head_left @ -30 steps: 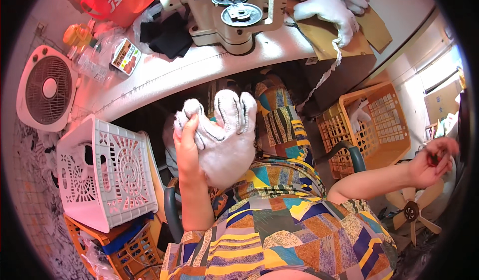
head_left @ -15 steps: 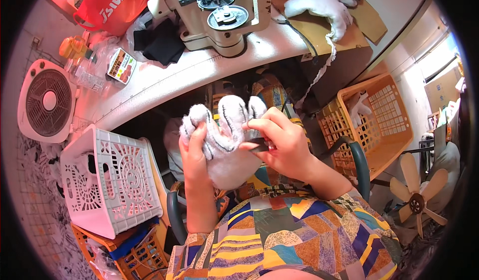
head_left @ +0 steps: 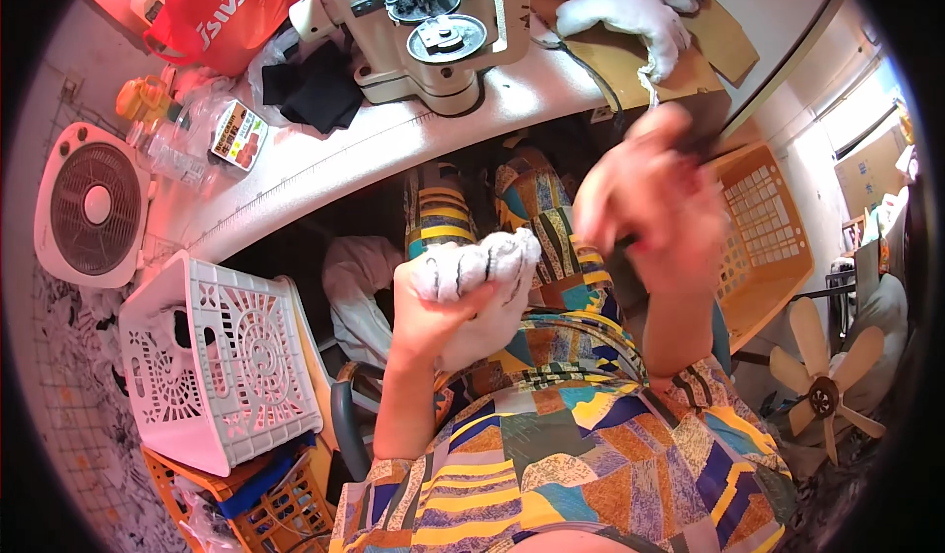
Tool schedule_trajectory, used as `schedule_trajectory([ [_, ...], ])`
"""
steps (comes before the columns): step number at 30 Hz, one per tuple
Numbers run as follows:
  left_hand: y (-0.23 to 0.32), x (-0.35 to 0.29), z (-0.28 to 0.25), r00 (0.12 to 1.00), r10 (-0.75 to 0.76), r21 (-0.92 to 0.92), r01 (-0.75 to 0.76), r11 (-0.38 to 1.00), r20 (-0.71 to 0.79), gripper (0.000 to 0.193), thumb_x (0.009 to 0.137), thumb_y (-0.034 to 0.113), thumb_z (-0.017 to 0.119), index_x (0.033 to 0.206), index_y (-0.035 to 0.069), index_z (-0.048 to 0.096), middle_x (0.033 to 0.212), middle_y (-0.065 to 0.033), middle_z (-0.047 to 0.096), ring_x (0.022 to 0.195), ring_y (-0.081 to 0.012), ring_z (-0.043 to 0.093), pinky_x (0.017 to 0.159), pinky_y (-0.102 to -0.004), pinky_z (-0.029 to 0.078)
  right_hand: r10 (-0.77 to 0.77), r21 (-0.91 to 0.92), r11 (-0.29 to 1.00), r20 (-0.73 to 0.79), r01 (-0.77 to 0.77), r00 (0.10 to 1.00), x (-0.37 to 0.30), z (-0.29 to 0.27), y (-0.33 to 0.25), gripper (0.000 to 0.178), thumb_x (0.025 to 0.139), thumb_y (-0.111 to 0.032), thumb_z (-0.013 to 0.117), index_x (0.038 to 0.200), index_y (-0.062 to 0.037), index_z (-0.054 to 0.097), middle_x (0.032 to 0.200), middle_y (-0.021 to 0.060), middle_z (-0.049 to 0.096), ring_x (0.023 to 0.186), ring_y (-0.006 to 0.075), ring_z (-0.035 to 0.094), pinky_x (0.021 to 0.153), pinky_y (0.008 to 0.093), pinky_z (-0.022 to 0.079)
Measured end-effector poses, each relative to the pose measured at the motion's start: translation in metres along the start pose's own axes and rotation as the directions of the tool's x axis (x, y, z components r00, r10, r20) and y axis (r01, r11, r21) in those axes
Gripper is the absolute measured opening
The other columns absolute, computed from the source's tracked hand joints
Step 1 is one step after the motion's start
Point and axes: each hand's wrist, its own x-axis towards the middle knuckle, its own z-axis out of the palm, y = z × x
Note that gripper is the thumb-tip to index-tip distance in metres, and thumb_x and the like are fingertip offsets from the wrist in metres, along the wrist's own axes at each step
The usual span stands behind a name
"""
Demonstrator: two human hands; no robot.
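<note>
A person in a colourful patchwork-print garment [head_left: 581, 445] is sitting before a white counter [head_left: 394, 149], seen from above. The left hand [head_left: 425, 309] is gripping a fluffy white fabric glove [head_left: 494, 328] with dark seam lines, its fingers closing around the glove's near left side. The glove is hanging above the lap, in the middle of the scene, with its finger ends pointing far and right. The right hand [head_left: 658, 203] is hovering to the right of the glove, well apart from it, and is showing as a blur; whether its fingers are holding anything cannot be told.

On the counter, a cream-coloured metal sewing machine [head_left: 418, 85] is standing at the far middle. Just left of it, a piece of black cloth [head_left: 315, 90] is lying near a bright red bag [head_left: 226, 11]. More plump white gloves [head_left: 630, 16] are resting on brown cardboard [head_left: 724, 46] at the far right.

A white box fan [head_left: 95, 203] is standing at the left, beyond a white openwork plastic basket [head_left: 251, 356]. At the right, an orange plastic basket [head_left: 773, 228] is sitting partly behind the right hand.
</note>
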Motion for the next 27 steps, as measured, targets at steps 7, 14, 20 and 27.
schedule_trajectory([
  [7,0.0,-0.004,-0.007,0.998,0.021,-0.092,-0.027,0.995,-0.064,0.017,0.064,-0.011,0.062,0.075,0.001,0.059,0.076,-0.0029,0.059,0.073,-0.0125,0.058,0.071,-0.026,0.047,-0.822,-0.513,0.545,-0.484,0.664,0.301,0.018,-0.035,-0.096,0.034,0.095,0.0,0.042,0.063,-0.0064,0.034,0.057,0.0026,0.032,0.071,0.0194,0.051,0.116,0.0476,0.03],
  [14,-0.006,-0.002,-0.015,0.996,-0.065,-0.429,0.033,0.903,-0.06,0.026,0.07,-0.006,0.055,0.095,-0.002,0.064,0.091,-0.0069,0.066,0.085,-0.015,0.063,0.08,-0.0287,0.05,-0.738,-0.758,0.607,-0.429,0.237,0.521,-0.04,-0.069,-0.058,0.025,0.098,-0.01,0.051,0.074,-0.0078,0.042,0.066,-0.0017,0.032,0.058,0.0089,0.038,0.074,0.0249,0.046],
  [20,0.01,-0.005,-0.003,0.989,-0.118,-0.46,0.062,0.886,-0.093,0.035,0.073,0.001,0.061,0.108,-0.003,0.061,0.1,-0.0078,0.065,0.091,-0.016,0.063,0.085,-0.0313,0.049,0.078,-0.82,0.568,-0.027,-0.067,0.997,-0.039,0.024,0.036,0.027,0.083,-0.014,0.073,0.106,-0.0051,0.063,0.086,0.0026,0.057,0.07,0.0099,0.06,0.053,0.0236,0.043],
  [27,0.007,-0.007,-0.006,0.978,-0.103,-0.48,0.004,0.877,-0.181,0.029,0.079,0.002,0.059,0.107,0.001,0.057,0.101,-0.0069,0.063,0.095,-0.016,0.061,0.087,-0.0306,0.047,-0.075,-0.681,0.716,0.141,0.152,0.987,-0.036,0.013,0.043,0.009,0.08,-0.001,0.069,0.087,-0.0023,0.064,0.11,0.0136,0.063,0.094,0.0212,0.061,0.076,0.0306,0.049],
])
